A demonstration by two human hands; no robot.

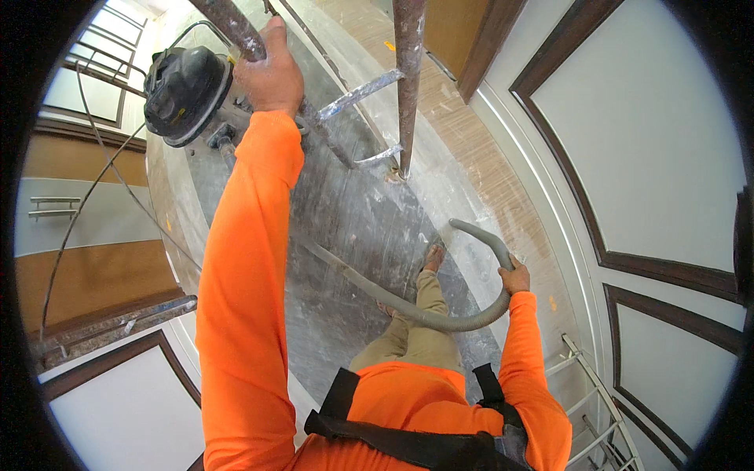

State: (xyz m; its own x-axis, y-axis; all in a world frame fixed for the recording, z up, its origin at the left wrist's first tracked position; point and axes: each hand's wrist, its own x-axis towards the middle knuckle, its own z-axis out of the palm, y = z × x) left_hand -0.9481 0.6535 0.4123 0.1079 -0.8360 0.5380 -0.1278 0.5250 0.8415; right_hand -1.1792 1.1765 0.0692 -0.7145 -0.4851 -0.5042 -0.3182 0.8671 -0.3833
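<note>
My left hand is closed around a paint-spattered metal post of a scaffold frame, whose rungs run across to a second post. Just left of that hand stands a black-topped vacuum cleaner, partly hidden behind my arm. At lower right my right hand is closed around a grey corrugated hose. The hose loops up to a free end near the pale floor strip and runs back to the left behind my left forearm. My bare feet stand on the dusty grey floor covering.
Cables hang along the left side, near a splattered metal piece. A light metal ladder-like frame lies at lower right. White panels with dark trim line the right side, beside a dusty wood-look floor edge.
</note>
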